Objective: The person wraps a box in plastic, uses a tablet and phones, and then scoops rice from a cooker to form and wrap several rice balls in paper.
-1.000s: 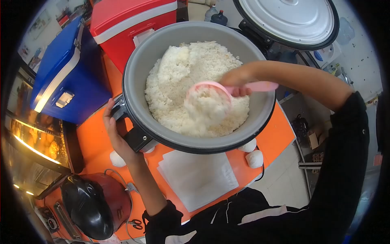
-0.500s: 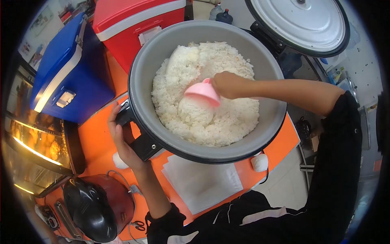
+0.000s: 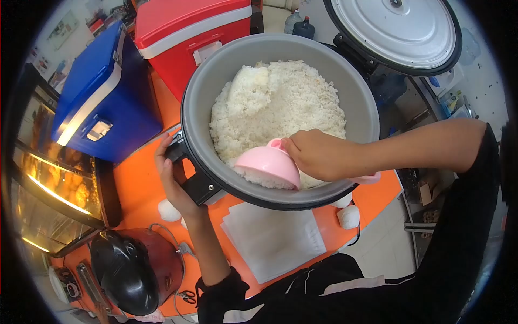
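Observation:
A large grey rice cooker pot (image 3: 362, 116) holds a mass of white cooked rice (image 3: 286, 97). My right hand (image 3: 324, 156) is closed around the handle of a pink rice scoop (image 3: 270, 162), whose end sticks out past my wrist. The scoop is tilted over at the pot's near side, with rice along its lower edge and its mouth turned down and mostly out of sight. My left hand (image 3: 181, 186) holds the black side handle (image 3: 199, 186) of the cooker, fingers along its outer side. The open lid (image 3: 394, 32) stands at the back right.
White paper sheets (image 3: 275, 243) lie on the orange table (image 3: 137, 194), with wrapped white balls (image 3: 348, 217) near the pot. Blue (image 3: 108, 102) and red (image 3: 189, 27) cool boxes stand behind. A dark red appliance (image 3: 135, 270), scissors (image 3: 187, 296) and a lit food cabinet (image 3: 59, 178) are at left.
My right hand has brought the pink scoop from the middle of the rice to the pot's near side and tilted it. My left hand stays at the handle; the view has shifted slightly.

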### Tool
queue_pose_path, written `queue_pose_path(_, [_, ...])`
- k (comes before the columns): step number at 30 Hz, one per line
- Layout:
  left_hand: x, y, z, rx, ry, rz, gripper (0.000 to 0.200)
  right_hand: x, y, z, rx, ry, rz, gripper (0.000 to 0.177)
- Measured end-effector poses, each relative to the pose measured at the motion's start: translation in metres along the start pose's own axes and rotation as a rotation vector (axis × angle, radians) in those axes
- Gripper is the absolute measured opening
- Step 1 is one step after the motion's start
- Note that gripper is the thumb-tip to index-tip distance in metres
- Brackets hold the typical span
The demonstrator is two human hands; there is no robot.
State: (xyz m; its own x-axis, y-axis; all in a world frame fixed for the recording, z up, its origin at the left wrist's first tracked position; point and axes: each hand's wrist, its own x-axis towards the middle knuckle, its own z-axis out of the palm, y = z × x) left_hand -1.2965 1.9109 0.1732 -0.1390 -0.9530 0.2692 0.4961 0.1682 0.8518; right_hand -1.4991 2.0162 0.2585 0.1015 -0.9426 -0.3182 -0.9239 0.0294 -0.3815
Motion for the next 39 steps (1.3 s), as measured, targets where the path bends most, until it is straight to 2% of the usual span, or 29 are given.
queue_pose_path(1, [0.001, 0.001, 0.000, 0.002, -0.009, 0.011, 0.046, 0.003, -0.002, 0.001, 0.000, 0.014, -0.004, 0.031])
queue_pose_path(3, [0.002, 0.000, 0.001, 0.002, -0.001, 0.007, 0.045, 0.010, -0.002, 0.002, 0.236, 0.006, 0.088, 0.033])
queue_pose_path(7, [0.000, -0.004, -0.005, -0.019, -0.021, 0.013, 0.041, 0.001, 0.000, -0.003, 0.212, 0.015, 0.064, 0.036])
queue_pose_path(9, [0.002, -0.006, -0.006, -0.083, -0.029, 0.003, 0.040, -0.007, -0.005, -0.020, 0.454, -0.190, 0.326, 0.038])
queue_pose_path(11, [0.004, -0.008, -0.009, -0.032, -0.013, 0.038, 0.041, 0.001, 0.020, -0.029, 0.577, -0.408, 0.272, 0.027])
queue_pose_path(12, [0.003, -0.008, -0.010, 0.017, -0.003, 0.055, 0.041, 0.021, 0.064, -0.024, 0.783, -0.673, 0.209, 0.018])
queue_pose_path(13, [0.001, -0.008, -0.009, 0.019, -0.002, 0.062, 0.041, 0.018, 0.067, -0.031, 0.761, -0.643, 0.223, 0.019])
queue_pose_path(15, [0.000, -0.006, -0.007, 0.043, 0.007, 0.041, 0.039, 0.024, 0.060, -0.035, 0.736, -0.440, 0.313, 0.026])
queue_pose_path(16, [0.001, -0.008, -0.009, 0.050, 0.008, 0.041, 0.039, 0.029, 0.053, -0.027, 0.741, -0.443, 0.308, 0.026])
queue_pose_path(18, [0.002, -0.012, -0.012, 0.021, 0.018, 0.046, 0.039, 0.036, 0.035, -0.004, 0.448, -0.167, 0.150, 0.040])
queue_pose_path(22, [0.002, -0.007, -0.009, 0.086, 0.018, 0.027, 0.039, 0.020, -0.023, 0.003, 0.346, -0.144, 0.135, 0.049])
queue_pose_path(24, [0.004, -0.005, -0.007, 0.048, 0.007, 0.023, 0.039, 0.004, -0.025, -0.012, 0.109, -0.190, 0.155, 0.029])
queue_pose_path(25, [0.001, -0.005, -0.008, 0.016, -0.002, -0.001, 0.039, -0.004, -0.026, -0.018, 0.110, -0.191, 0.159, 0.029])
queue_pose_path(27, [0.006, -0.009, -0.009, -0.005, -0.006, 0.013, 0.039, -0.014, -0.023, -0.034, 0.340, -0.241, 0.355, 0.036])
queue_pose_path(28, [0.004, -0.011, -0.010, -0.013, 0.006, 0.017, 0.039, -0.007, -0.014, -0.029, 0.356, -0.258, 0.390, 0.043])
queue_pose_path(31, [0.003, -0.009, -0.010, -0.023, 0.010, 0.010, 0.039, 0.020, 0.000, -0.019, 0.356, -0.337, 0.393, 0.047])
queue_pose_path(35, [-0.001, -0.004, -0.009, -0.035, 0.020, 0.002, 0.033, 0.003, 0.015, -0.024, 0.389, -0.366, 0.277, 0.055])
queue_pose_path(36, [-0.004, -0.003, -0.008, 0.091, 0.145, 0.112, 0.032, 0.002, 0.023, -0.030, 0.453, -0.424, 0.272, 0.046])
queue_pose_path(37, [-0.009, -0.004, -0.006, 0.216, 0.272, 0.220, 0.032, 0.006, 0.040, -0.039, 0.448, -0.429, 0.273, 0.046])
queue_pose_path(38, [-0.023, 0.005, 0.001, 0.395, 0.362, 0.334, 0.032, 0.013, 0.061, -0.046, 0.549, -0.597, 0.300, 0.039])
queue_pose_path(39, [-0.040, 0.006, -0.001, 0.393, 0.373, 0.328, 0.032, 0.012, 0.074, -0.049, 0.646, -0.766, 0.327, 0.033])
